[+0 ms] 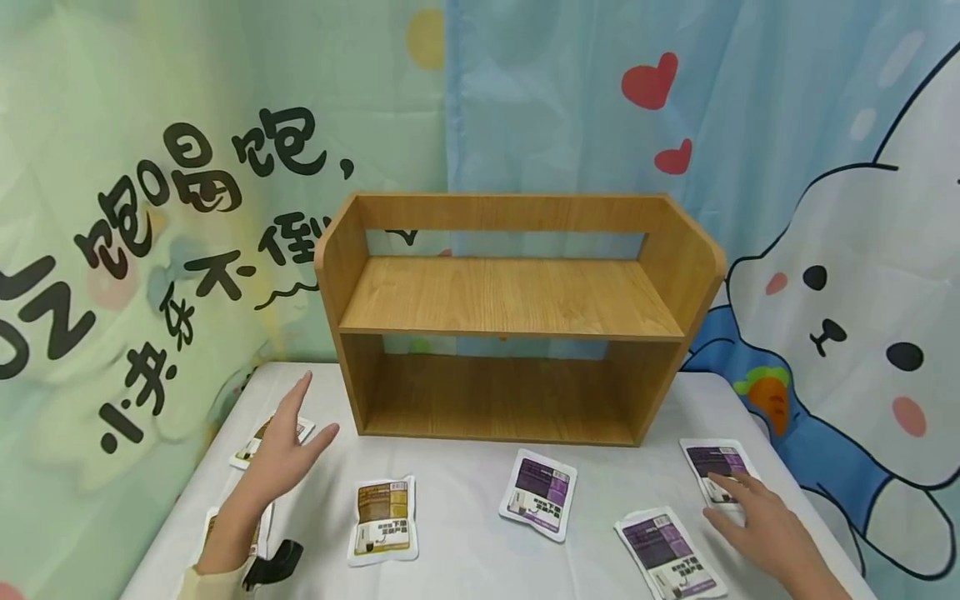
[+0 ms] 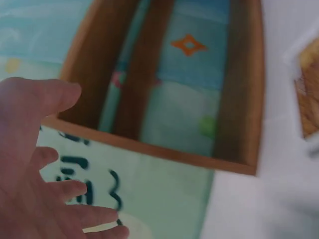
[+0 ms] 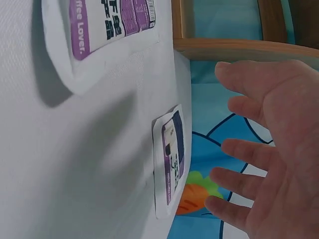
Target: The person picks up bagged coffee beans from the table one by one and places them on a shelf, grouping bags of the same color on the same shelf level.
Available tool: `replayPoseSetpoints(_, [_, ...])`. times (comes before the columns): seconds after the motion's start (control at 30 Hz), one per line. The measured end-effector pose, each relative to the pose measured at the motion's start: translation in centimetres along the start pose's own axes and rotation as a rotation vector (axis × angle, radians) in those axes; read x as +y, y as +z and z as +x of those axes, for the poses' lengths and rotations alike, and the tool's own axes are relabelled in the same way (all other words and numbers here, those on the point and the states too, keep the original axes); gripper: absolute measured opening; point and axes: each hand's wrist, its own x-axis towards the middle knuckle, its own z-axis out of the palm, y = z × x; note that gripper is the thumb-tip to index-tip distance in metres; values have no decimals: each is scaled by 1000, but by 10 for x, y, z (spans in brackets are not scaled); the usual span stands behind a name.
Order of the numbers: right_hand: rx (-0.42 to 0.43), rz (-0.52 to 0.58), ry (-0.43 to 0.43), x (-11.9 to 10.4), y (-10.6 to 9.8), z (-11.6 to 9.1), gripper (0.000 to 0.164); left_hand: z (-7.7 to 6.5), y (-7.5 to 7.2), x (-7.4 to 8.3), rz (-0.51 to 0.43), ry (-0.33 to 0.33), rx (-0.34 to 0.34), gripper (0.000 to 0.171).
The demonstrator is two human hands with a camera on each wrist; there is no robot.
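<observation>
My left hand [image 1: 281, 458] is raised over the left of the table, fingers straight and thumb spread, holding nothing. Below it lie a brown-labelled white pouch [image 1: 306, 429] and another pouch [image 1: 264, 533], both partly hidden by the hand and arm. A third brown pouch [image 1: 383, 521] lies flat to its right. My right hand [image 1: 772, 533] hovers with spread fingers at the right, partly covering a purple-labelled pouch [image 1: 716, 458]. Left of that hand lies a purple pouch stack [image 1: 670, 554]; another purple pouch [image 1: 538, 493] lies nearer the middle. In the right wrist view the hand [image 3: 279, 149] is empty.
A two-tier wooden shelf [image 1: 510, 296] stands at the back of the white-covered table [image 1: 457, 533], with bare boards. Printed curtains [image 1: 540, 100] hang behind and beside it. A black strap-like piece [image 1: 273, 564] is by the left wrist.
</observation>
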Motion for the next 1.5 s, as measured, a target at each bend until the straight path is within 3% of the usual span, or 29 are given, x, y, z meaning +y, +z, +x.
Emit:
replayPoseSetpoints(0.2, [-3,45,4,0,4,-2,74,30,-20,26,-7,45,114,78])
replayPoseSetpoints(0.33, [22,65,3,-1,1,-1,71,47,-33,41,-112,38,184,76])
replayPoseSetpoints(0.47, [35,78,10,2,-4,0,70,64,-42,54,-213,22,215,74])
replayPoseSetpoints(0.63, [52,95,1,9,-10,0,69,88,-49,67,-262,35,224,72])
replayPoseSetpoints(0.9, [66,159,-8,22,-9,11,70,123,-63,85,-206,106,290,69])
replayPoseSetpoints(1.2, [39,252,31,26,-13,12,73,154,-69,98,-148,70,294,65])
replayPoseSetpoints(1.5, [-5,274,53,21,-20,17,77,169,-67,97,-48,4,293,56])
